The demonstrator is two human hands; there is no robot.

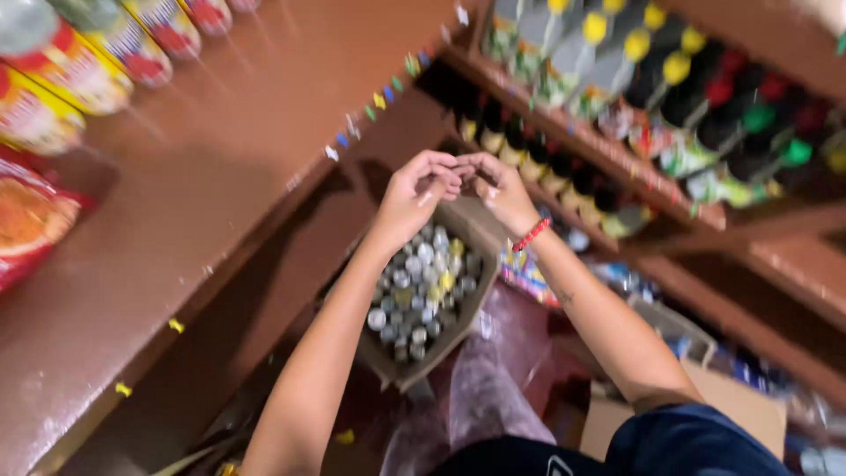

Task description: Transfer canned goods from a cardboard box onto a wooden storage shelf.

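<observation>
My left hand and my right hand meet fingertip to fingertip above an open cardboard box. The box holds several small bottles with silver and yellow caps. Both hands have curled fingers pinching at the same spot; whatever is between them is too small and blurred to make out. A red bead bracelet circles my right wrist. The box lies low, below the hands, on crumpled clear plastic.
A brown wooden shelf runs along the left with colourful cans and a red packet. Shelves at the right hold rows of dark bottles with yellow, red and green caps. Another cardboard box sits at lower right.
</observation>
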